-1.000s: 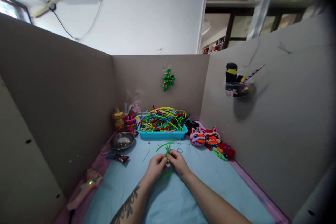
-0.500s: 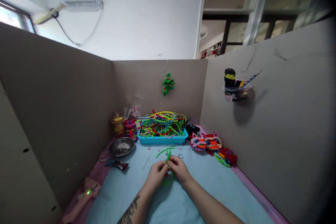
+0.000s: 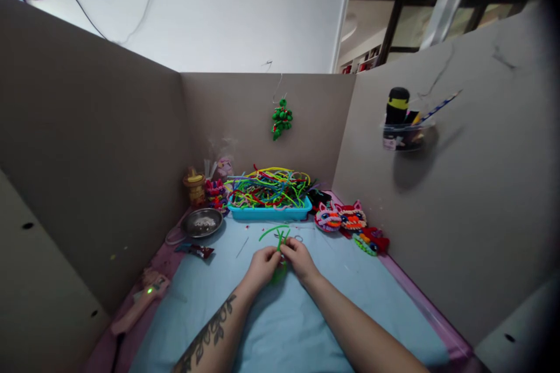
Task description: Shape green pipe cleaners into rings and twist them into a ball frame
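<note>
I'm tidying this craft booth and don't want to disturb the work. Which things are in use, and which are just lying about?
In use:
left hand
right hand
green pipe cleaner, pinched between both hands

Lying about:
blue tray of pipe cleaners
metal bowl
finished animal faces
pink glue gun
hanging green ornament

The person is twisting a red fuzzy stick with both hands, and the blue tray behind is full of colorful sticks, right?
Not quite. The fuzzy stick pinched between the left hand and right hand is green, not red, as the head view shows. The blue tray behind is indeed full of colorful sticks.
</note>
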{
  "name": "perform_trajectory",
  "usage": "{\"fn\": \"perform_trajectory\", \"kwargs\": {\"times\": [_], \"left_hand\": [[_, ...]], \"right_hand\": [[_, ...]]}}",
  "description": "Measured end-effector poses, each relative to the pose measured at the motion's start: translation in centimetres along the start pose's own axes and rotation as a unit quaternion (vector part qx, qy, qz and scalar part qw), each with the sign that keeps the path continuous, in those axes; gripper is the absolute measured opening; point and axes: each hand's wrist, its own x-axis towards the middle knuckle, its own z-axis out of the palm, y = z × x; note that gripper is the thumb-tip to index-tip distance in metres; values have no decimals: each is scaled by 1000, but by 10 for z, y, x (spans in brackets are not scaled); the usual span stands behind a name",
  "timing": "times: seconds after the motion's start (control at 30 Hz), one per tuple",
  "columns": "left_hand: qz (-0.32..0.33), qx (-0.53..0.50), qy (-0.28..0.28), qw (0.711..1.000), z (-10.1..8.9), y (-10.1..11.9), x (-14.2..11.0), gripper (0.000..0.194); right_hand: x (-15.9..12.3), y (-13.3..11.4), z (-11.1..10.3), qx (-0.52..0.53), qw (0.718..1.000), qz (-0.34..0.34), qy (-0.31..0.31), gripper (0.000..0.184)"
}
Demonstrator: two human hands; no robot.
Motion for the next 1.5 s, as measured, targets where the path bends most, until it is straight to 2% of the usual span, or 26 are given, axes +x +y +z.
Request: {"fn": "perform_trajectory", "kwargs": {"times": [0.13,0.33,0.53,0.63,0.77,0.9,1.1,1.23,1.33,1.5], "left_hand": [[-21,-13,13,1000,1,-3,3,25],[-19,-35,39,998,2,-4,5,23],[18,6,124,992,-4,-7,5,24],[17,-19,139,990,-9,-7,4,25],[1,-86,143,986,-12,-6,4,24],[-33,-135,144,980,-10,-7,5,27],[-24,-100,104,989,-4,-11,5,22],[-32,-76,105,991,-4,-9,3,19],[-43,-93,106,989,-5,-5,1,21],[-50,-116,96,987,-6,-5,2,25]], "right_hand": [[2,2,-2,-24,1000,-18,3,22],[3,4,-1,-31,999,-26,9,30],[-3,0,1,-7,1000,2,2,33],[-3,0,1,-3,1000,10,7,35],[-2,3,1,-9,1000,-25,-1,33],[-4,4,2,-57,996,-73,-15,27],[-4,8,1,-108,988,-107,-8,23],[-3,10,3,-88,988,-117,46,26],[-5,8,3,-71,989,-120,47,20],[-11,2,2,-171,970,-165,46,15]]}}
